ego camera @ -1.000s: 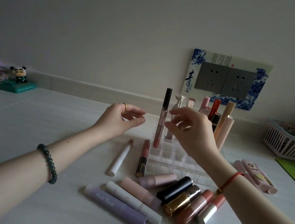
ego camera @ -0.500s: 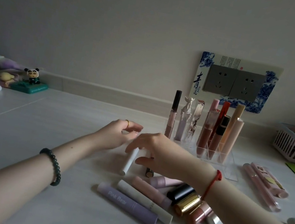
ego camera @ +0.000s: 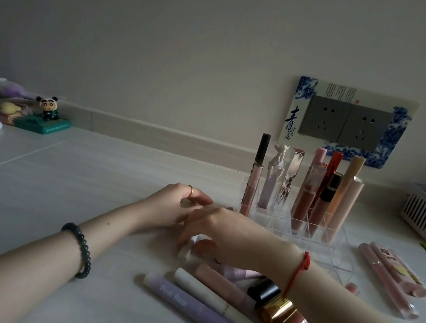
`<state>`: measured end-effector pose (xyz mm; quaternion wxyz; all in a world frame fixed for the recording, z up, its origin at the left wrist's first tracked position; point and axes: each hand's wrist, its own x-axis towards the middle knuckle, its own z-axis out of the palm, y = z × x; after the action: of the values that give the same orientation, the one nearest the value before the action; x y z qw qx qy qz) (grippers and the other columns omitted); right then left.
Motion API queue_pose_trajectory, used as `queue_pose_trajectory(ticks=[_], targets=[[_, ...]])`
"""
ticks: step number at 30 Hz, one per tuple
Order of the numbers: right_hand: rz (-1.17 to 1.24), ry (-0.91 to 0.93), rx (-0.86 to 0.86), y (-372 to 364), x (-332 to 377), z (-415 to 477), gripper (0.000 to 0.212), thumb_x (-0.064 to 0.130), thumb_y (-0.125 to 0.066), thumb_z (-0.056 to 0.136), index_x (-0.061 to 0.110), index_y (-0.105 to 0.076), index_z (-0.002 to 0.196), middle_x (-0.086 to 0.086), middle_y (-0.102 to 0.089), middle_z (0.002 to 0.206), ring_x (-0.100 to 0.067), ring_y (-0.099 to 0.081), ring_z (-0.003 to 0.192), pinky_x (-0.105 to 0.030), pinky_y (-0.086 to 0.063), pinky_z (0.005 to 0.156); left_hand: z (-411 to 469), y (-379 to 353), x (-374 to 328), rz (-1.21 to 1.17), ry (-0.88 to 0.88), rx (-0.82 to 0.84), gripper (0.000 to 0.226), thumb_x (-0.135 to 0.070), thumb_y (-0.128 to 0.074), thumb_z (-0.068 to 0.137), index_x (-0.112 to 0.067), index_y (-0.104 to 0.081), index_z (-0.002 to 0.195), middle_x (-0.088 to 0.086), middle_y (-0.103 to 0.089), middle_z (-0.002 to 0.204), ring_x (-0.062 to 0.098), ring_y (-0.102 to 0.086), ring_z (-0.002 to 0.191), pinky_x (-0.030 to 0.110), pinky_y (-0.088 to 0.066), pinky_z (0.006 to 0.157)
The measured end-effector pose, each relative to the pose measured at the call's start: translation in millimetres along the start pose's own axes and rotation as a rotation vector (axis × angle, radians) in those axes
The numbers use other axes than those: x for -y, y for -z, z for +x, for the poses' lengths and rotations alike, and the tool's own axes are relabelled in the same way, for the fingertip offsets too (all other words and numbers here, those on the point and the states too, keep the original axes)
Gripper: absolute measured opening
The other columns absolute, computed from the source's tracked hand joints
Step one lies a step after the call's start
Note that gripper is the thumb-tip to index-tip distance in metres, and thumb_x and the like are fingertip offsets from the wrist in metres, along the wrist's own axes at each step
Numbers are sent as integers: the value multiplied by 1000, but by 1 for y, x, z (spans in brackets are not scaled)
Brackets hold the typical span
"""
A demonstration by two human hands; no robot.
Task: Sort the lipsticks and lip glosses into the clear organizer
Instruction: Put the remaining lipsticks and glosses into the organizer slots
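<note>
Nearest me lies the unsorted heap: a purple tube (ego camera: 189,306) printed "Pink Bear", a white tube (ego camera: 215,301) touching it, and a black-and-gold lipstick (ego camera: 270,296) tucked under the right forearm. Just beyond, the right hand (ego camera: 226,226) reaches across with its fingers bent down onto a white stick (ego camera: 184,250) and a pinkish tube (ego camera: 204,245) that lie side by side. Whether it pinches either, I cannot tell. The left hand (ego camera: 169,207) sits just behind, loosely curled, a ring on 1 finger and nothing visible in it. I'd judge this the picking-up step. Next comes a firm pinch on 1 tube, which is then stood upright and lowered into a free front cell of the clear organizer (ego camera: 331,256); its back cells already hold standing tubes. On the wall behind, the socket plate (ego camera: 346,122) bears a large 青
</note>
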<state>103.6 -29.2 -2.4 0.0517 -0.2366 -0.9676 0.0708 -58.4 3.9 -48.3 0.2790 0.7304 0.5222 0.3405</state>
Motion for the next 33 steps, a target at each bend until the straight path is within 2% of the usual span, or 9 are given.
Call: queue_pose_trajectory(ticks=[9,12,14,17,20,23,25,28,33], targets=[[-160,145,-113,-5,-3,0,22,13,-53,86,12,-60,107,-5,-61,112,-22,-50,111,-42,-45,87,1,1,-3,59,-27,32,24,-16,-52,86,-23,-65,105,-7,-70,101,-2,-62,89,12,-47,78],[-115,169,-229,-2,-3,-3,20,9,-55,85,8,-62,103,-6,-66,102,-22,-58,99,-34,-45,87,-1,1,-9,-9,-33,68,27,-11,-50,79,-31,-66,87,-22,-67,65,-10,-58,60,6,-40,54],[-105,167,-295,3,-3,-6,20,11,-55,85,7,-61,104,-8,-66,100,-24,-59,93,-33,-43,84,1,1,-12,-21,-14,72,28,-11,-48,70,-33,-63,65,-18,-57,49,-6,-47,48,10,-36,49],[13,141,-392,13,-2,-12,21,13,-52,87,4,-57,106,-12,-65,98,-25,-61,88,-36,-48,79,2,2,-21,14,-52,51,13,-25,-48,62,-21,-60,60,-14,-53,60,2,-43,60,21,-35,58],[126,85,-510,24,-5,-21,28,22,-45,87,2,-53,106,-10,-65,99,-10,-61,87,-25,-51,77,5,4,-28,17,-66,41,34,-29,-57,74,4,-61,79,9,-60,81,12,-50,74,24,-37,68],[201,19,-641,35,-11,-30,22,14,-49,84,2,-55,102,-1,-64,92,0,-56,87,-6,-46,79,4,5,-47,-70,-143,6,36,-13,-43,94,-17,-64,66,-4,-67,69,-1,-58,65,6,-39,61],[243,-48,-720,43,-17,-37,16,6,-52,84,5,-56,99,9,-60,86,0,-59,81,-3,-44,79,3,5,-60,-162,-188,-44,33,-19,-40,94,-27,-62,71,-11,-64,72,-3,-58,65,9,-41,63],[298,-158,-815,54,-26,-46,10,9,-54,84,13,-55,93,17,-56,81,5,-58,75,-4,-46,76,5,2,-76,-329,-245,-144,17,-26,-48,88,-26,-65,85,-11,-66,80,0,-61,70,17,-47,69],[361,-251,-893,66,-36,-55,8,12,-58,83,18,-55,85,11,-60,77,-4,-63,73,-18,-54,71,11,-11,-99,-356,-332,-185,20,-9,-59,85,-27,-65,87,-10,-69,84,1,-63,77,13,-48,73]])
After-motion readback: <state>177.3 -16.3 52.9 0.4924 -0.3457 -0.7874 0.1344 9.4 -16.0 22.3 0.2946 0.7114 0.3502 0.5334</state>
